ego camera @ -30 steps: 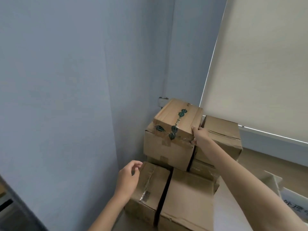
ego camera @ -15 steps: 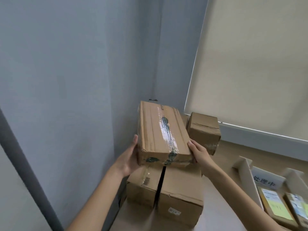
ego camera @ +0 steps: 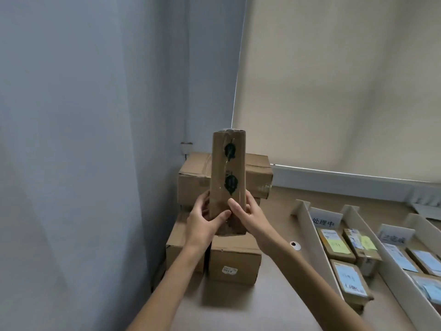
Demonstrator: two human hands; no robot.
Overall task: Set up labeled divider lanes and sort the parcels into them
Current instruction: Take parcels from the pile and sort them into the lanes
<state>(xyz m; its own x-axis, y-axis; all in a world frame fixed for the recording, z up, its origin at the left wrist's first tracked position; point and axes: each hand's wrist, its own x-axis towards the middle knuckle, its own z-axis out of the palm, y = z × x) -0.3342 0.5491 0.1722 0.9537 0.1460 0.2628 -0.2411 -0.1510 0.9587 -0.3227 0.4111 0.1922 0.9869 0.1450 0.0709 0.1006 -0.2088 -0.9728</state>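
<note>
I hold a brown cardboard parcel (ego camera: 228,173) upright, its narrow taped side with dark green leaf marks facing me. My left hand (ego camera: 205,218) grips its lower left edge and my right hand (ego camera: 245,215) grips its lower right edge. It hangs above a stack of cardboard boxes (ego camera: 235,261) in the corner. To the right, white divider lanes (ego camera: 317,240) lie on the table, with a label card (ego camera: 324,219) in one and a second label card (ego camera: 395,235) in the lane further right. Several small labelled parcels (ego camera: 335,242) lie inside the lanes.
A grey wall stands close on the left. A beige roller blind (ego camera: 334,80) covers the window behind the table. A larger box (ego camera: 193,180) sits at the back of the stack. A small round white object (ego camera: 295,244) lies on the table beside the first divider.
The parcel came off the stack: my right hand alone held it, then both hands lifted it flat, and now it is turned upright. The view has swung right, showing more lanes.
</note>
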